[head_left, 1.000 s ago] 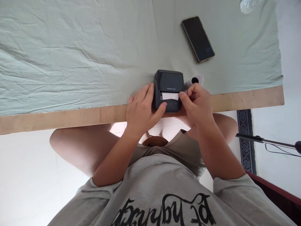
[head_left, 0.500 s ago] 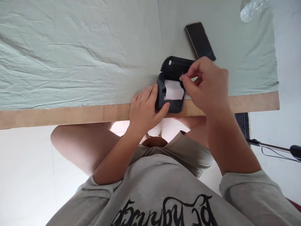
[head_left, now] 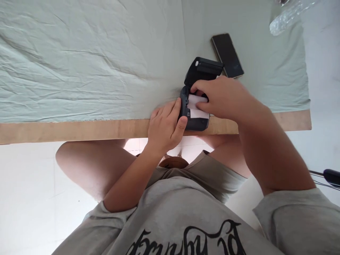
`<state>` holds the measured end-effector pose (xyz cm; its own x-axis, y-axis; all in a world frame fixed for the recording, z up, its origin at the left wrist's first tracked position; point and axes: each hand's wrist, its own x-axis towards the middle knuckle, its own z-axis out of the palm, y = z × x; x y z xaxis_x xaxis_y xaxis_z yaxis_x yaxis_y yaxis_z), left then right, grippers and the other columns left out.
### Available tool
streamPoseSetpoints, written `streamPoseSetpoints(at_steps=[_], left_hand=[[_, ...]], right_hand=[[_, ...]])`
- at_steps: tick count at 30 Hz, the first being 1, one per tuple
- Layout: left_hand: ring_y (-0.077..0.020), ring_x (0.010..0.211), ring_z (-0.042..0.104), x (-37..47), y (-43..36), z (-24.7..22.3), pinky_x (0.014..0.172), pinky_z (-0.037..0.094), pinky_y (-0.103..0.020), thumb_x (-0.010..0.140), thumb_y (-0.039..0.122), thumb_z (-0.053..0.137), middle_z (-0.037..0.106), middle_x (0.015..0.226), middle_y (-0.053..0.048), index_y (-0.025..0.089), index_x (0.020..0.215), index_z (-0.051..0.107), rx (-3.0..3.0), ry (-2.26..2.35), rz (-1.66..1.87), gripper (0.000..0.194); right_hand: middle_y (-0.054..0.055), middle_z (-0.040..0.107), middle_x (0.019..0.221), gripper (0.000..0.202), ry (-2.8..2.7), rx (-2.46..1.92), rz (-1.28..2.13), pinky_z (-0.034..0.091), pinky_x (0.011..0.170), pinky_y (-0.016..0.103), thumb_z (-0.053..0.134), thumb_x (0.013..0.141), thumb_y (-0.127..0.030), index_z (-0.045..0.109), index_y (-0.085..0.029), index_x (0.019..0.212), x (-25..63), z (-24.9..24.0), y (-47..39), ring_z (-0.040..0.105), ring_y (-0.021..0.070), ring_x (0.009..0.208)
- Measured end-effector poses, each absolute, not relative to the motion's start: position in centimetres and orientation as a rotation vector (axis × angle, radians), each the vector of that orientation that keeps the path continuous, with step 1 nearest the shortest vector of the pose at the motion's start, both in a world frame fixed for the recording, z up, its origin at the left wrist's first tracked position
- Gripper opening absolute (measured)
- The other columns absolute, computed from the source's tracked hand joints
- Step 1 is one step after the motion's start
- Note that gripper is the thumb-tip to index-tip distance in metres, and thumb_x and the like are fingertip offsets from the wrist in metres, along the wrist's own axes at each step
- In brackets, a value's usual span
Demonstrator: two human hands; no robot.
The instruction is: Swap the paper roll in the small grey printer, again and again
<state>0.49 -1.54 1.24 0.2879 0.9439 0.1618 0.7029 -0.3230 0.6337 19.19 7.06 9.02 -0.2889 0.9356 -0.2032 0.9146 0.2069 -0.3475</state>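
Bracing a small printer [head_left: 198,124], lid raised, paper exposed

Printer sits at the near edge of the tabletop [head_left: 79,132], over the wooden border where the green cloth [head_left: 92,78] stops. Its black lid [head_left: 207,72] stands tipped back on the far side, close to the phone [head_left: 227,55]; touching or not, cannot tell. White paper [head_left: 199,113] shows in the bay, part of it spread over the front lip.

Handling, by judgement: body looks like hard plastic, light enough to skid if pushed, smooth-sided; best held low on both flanks, away from the lid, whose hinge is probably the weak point. Paper likely light, easily creased or torn; better taken across the roll's width than by the loose end.

Left hand [head_left: 164,126]: fingers extended, laid against the printer's left flank, thumb by the near left corner. Steadying contact, not wrapped around anything. Right hand [head_left: 225,95]: comes in from the right, fingers bent down into the bay, thumb over the paper, forefinger toward its far side. So the paper lies directly beneath and between them; fingertips partly hidden, cannot tell whether they grip it.

Clear plastic bottle [head_left: 287,19] lies far right, well apart.
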Motion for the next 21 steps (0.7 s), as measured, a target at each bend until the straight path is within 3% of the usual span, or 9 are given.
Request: streamPoseSetpoints(at_steps=[3, 5, 6, 8, 10, 13, 17, 21], left_hand=[[-0.0315, 0.127, 0.061, 0.4, -1.6, 1.2, 0.104, 0.04, -0.042, 0.1, 0.069, -0.012, 0.062, 0.146, -0.018, 0.006, 0.152, 0.051, 2.111, 1.458, 0.751, 0.103], [-0.0309, 0.125, 0.062, 0.4, -1.5, 1.1, 0.104, 0.041, -0.042, 0.1, 0.069, -0.012, 0.063, 0.146, -0.018, 0.007, 0.152, 0.051, 2.113, 1.459, 0.751, 0.102], [-0.0306, 0.124, 0.062, 0.5, -1.5, 1.1, 0.104, 0.041, -0.042, 0.1, 0.068, -0.012, 0.063, 0.145, -0.018, 0.007, 0.152, 0.051, 2.115, 1.461, 0.749, 0.102], [-0.0302, 0.124, 0.062, 0.5, -1.5, 1.1, 0.106, 0.04, -0.042, 0.101, 0.068, -0.011, 0.063, 0.145, -0.018, 0.007, 0.152, 0.051, 2.123, 1.462, 0.745, 0.1], [-0.0302, 0.125, 0.062, 0.5, -1.5, 1.1, 0.108, 0.04, -0.042, 0.102, 0.067, -0.009, 0.063, 0.145, -0.018, 0.007, 0.151, 0.052, 2.133, 1.461, 0.749, 0.099], [-0.0307, 0.125, 0.062, 0.5, -1.5, 1.1, 0.107, 0.04, -0.043, 0.102, 0.067, -0.008, 0.063, 0.145, -0.018, 0.006, 0.151, 0.052, 2.144, 1.469, 0.748, 0.098], [-0.0317, 0.128, 0.061, 0.6, -1.3, 1.0, 0.107, 0.04, -0.043, 0.102, 0.067, -0.008, 0.062, 0.146, -0.019, 0.006, 0.152, 0.051, 2.162, 1.486, 0.732, 0.099], [-0.0332, 0.129, 0.061, 0.8, -1.2, 0.9, 0.107, 0.04, -0.043, 0.102, 0.067, -0.008, 0.063, 0.145, -0.02, 0.004, 0.151, 0.051, 2.18, 1.491, 0.729, 0.099]], right_hand=[[-0.001, 0.074, 0.086, 0.032, -2.253, -1.702, 0.719, 0.036, 0.064, 0.031, 0.078, 0.066, -0.016, 0.076, -0.028, 0.096, 20.4, 10.2, 5.4, 0.052, 0.0144, 0.066], [-0.001, 0.075, 0.091, 0.031, -1.981, -1.592, 0.87, 0.042, 0.059, 0.03, 0.075, 0.068, -0.022, 0.075, -0.027, 0.098, 21.9, 10.4, 4.1, 0.056, 0.0136, 0.065], [-0.002, 0.074, 0.089, 0.032, -1.748, -1.549, 0.951, 0.039, 0.052, 0.028, 0.072, 0.068, -0.024, 0.074, -0.029, 0.099, 22.8, 10.2, 3.5, 0.052, 0.012, 0.059], [-0.003, 0.065, 0.073, 0.03, -1.233, -1.446, 0.96, 0.02, 0.04, 0.026, 0.066, 0.061, -0.025, 0.074, -0.029, 0.091, 25.0, 9.1, 2.3, 0.033, 0.0087, 0.046], [-0.001, 0.062, 0.073, 0.035, -0.934, -1.428, 1.05, 0.015, 0.038, 0.028, 0.06, 0.061, -0.037, 0.071, -0.028, 0.092, 27.0, 7.3, 1.4, 0.03, 0.0092, 0.042], [-0.001, 0.057, 0.07, 0.031, -0.792, -1.536, 0.983, 0.016, 0.038, 0.026, 0.061, 0.061, -0.041, 0.061, -0.027, 0.089, 29.2, 4.4, 0.3, 0.036, 0.0103, 0.042], [-0.006, 0.052, 0.066, 0.028, -0.9, -1.679, 0.656, 0.035, 0.042, 0.027, 0.073, 0.065, -0.036, 0.053, -0.026, 0.081, 30.3, 2.4, -0.2, 0.045, 0.0108, 0.047], [-0.003, 0.059, 0.075, 0.023, -1.286, -1.882, 0.278, 0.057, 0.069, 0.04, 0.078, 0.072, -0.035, 0.06, -0.027, 0.084, 31.1, 2.0, 0.7, 0.059, 0.017, 0.068]])
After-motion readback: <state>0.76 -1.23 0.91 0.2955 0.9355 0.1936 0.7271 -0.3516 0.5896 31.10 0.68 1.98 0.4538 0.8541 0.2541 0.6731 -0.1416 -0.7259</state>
